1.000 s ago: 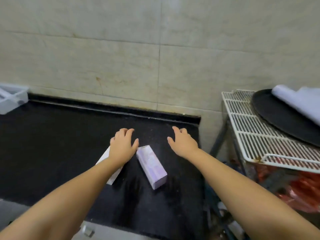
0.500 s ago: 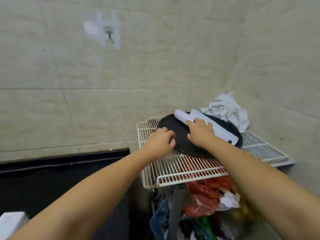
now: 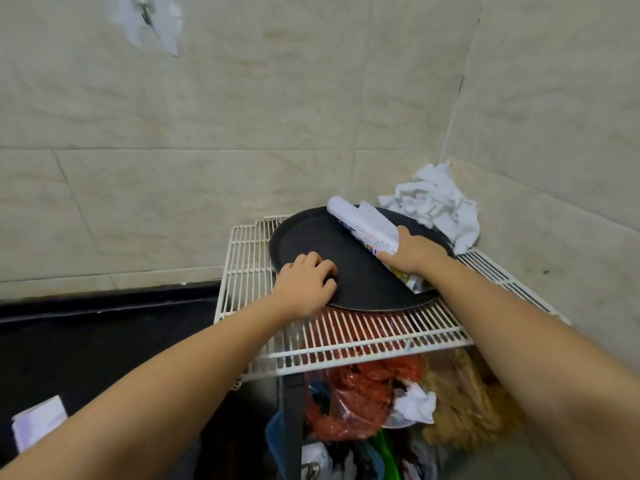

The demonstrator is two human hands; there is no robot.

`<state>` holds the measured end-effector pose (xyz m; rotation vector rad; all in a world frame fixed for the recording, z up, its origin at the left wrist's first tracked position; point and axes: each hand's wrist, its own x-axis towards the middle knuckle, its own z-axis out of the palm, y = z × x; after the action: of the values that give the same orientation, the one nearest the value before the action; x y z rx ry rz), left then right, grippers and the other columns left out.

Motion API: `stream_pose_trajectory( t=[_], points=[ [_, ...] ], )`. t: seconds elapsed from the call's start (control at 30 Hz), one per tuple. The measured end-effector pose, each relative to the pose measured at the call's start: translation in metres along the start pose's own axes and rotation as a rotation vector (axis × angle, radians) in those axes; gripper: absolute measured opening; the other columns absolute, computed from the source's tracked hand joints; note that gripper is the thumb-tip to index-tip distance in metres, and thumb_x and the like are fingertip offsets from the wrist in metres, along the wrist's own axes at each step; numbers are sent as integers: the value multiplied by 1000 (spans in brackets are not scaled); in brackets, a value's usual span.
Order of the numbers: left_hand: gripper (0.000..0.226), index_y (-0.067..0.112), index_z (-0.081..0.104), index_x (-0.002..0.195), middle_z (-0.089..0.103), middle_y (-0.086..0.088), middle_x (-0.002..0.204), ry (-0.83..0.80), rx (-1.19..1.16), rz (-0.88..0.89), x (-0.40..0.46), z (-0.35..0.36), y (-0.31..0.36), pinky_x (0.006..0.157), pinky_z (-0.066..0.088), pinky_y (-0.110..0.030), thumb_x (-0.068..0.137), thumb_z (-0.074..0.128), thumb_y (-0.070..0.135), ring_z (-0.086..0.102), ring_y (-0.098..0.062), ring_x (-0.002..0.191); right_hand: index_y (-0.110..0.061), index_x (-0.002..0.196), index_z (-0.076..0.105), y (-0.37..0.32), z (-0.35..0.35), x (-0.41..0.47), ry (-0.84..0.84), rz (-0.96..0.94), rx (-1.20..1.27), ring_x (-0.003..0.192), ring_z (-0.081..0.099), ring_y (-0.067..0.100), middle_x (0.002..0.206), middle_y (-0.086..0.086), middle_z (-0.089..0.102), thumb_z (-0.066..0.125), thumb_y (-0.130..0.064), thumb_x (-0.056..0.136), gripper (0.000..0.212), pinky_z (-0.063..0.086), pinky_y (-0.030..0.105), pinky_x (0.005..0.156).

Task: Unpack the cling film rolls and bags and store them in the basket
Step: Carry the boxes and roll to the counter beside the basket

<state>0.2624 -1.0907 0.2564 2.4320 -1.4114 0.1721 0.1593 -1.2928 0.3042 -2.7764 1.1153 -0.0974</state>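
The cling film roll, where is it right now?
In the head view, right of centre: the cling film roll lies on the black tray on the wire rack, under the right hand.

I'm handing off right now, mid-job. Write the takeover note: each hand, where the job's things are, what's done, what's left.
Right hand: closed around the white roll lying on the black round tray.
Left hand: resting on the tray's near-left rim, holding nothing.
Tray sits on the white wire rack, a crumpled white cloth behind it in the corner.
A light purple box lies on the black counter at lower left.
Done: nothing visibly stored; no basket in view.
Left: lift the roll, unpack it and the box, locate the basket, store everything.
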Motion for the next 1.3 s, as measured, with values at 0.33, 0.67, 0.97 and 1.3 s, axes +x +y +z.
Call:
stream_pose_trajectory(
  t=[0.33, 0.67, 0.97, 1.3],
  points=[
    [37, 25, 49, 123, 46, -5, 125, -144, -20, -28, -2, -16, 7, 99, 37, -42, 95, 33, 42, 42, -23, 117, -7, 121, 44, -19, -6, -23, 208, -47, -9, 101, 58, 33, 122, 17, 54, 50, -55, 85, 60, 40, 34, 67],
    [25, 10, 58, 107, 64, -15, 107, 53, -234, -128, -71, -85, -77, 81, 48, -37, 94, 44, 25, 59, -28, 92, -8, 115, 52, -153, -35, -68, 242, -230, 341, 89, 61, 34, 110, 16, 65, 51, -53, 84, 55, 40, 33, 65],
    [28, 8, 60, 99, 64, -16, 107, -29, -199, -608, -217, -78, -229, 80, 47, -37, 90, 42, 28, 59, -32, 94, -5, 121, 48, -337, 26, -130, -39, -382, 667, 98, 60, 31, 118, 14, 62, 53, -50, 84, 59, 39, 30, 71],
    [74, 6, 27, 138, 31, -23, 140, -61, -332, -1273, -296, 22, -273, 101, 33, -48, 87, 46, 55, 36, -41, 125, -4, 116, 46, -349, 151, -174, -318, -257, 549, 101, 61, 31, 118, 15, 62, 53, -51, 85, 57, 45, 32, 74]
  ],
)
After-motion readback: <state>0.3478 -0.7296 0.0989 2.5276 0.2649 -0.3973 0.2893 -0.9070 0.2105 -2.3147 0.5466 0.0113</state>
